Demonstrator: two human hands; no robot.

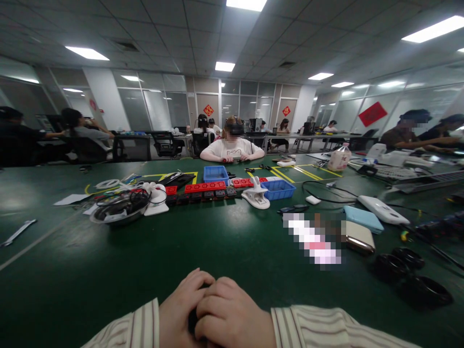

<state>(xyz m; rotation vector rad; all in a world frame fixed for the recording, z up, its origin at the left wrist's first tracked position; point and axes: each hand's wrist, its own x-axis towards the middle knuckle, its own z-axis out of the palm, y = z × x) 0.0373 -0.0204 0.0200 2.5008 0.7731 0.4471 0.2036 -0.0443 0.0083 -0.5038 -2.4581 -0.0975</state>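
Observation:
Close to the table's near side, my left hand (pixel 176 309) and my right hand (pixel 234 311) are pressed together, fingers curled. Between them a small dark patch (pixel 192 320) shows, perhaps a black object; the fingers cover most of it, so its kind cannot be made out. My right hand's fingers lie over the front of my left hand. Both wrists come out of striped cream sleeves. Bare green tabletop (pixel 145 261) surrounds the hands.
Ahead lie a metal bowl (pixel 119 216) of cables, red and black power strips (pixel 205 187), a white clip stand (pixel 256 195) and blue bins (pixel 278 188). Rightward are a light-blue pouch (pixel 362 219), a white device (pixel 383 209) and black rings (pixel 429 292). A person (pixel 232 145) sits opposite.

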